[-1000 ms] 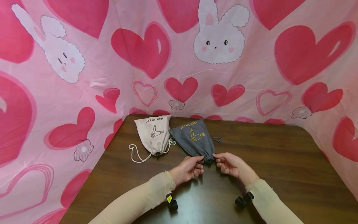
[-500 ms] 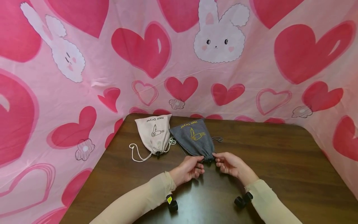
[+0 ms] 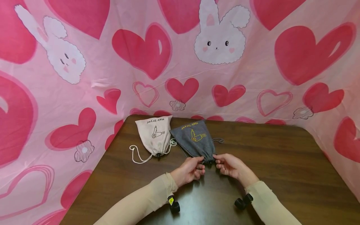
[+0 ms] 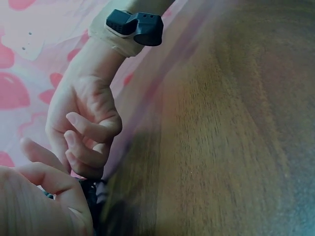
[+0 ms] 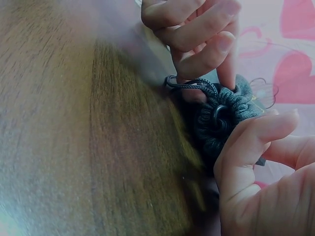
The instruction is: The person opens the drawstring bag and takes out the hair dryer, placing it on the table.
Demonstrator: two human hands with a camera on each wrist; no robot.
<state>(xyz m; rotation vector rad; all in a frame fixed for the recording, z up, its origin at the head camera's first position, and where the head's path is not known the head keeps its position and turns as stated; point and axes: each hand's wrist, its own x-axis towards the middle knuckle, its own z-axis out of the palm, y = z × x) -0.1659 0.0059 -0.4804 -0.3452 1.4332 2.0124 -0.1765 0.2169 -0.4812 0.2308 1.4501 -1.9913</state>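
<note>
A dark grey drawstring bag (image 3: pixel 194 142) lies on the table, printed with a yellow hair dryer and lettering, its gathered mouth toward me. My left hand (image 3: pixel 189 170) pinches the left side of that mouth between thumb and finger. On the opposite side my right hand (image 3: pixel 232 165) pinches the cloth in the same way. Seen from the right wrist, the bag's mouth (image 5: pixel 219 115) is puckered nearly closed, with a dark cord looped out toward the left hand (image 5: pixel 197 39). In the left wrist view, my left hand (image 4: pixel 44 196) mostly hides the bag.
Touching or close beside the grey bag on its left is a white drawstring bag (image 3: pixel 154 134), also printed with a hair dryer, its white cord (image 3: pixel 137 156) spread out. The brown wooden table (image 3: pixel 281 162) meets a pink heart-and-rabbit curtain (image 3: pixel 180 62) at the back and sides.
</note>
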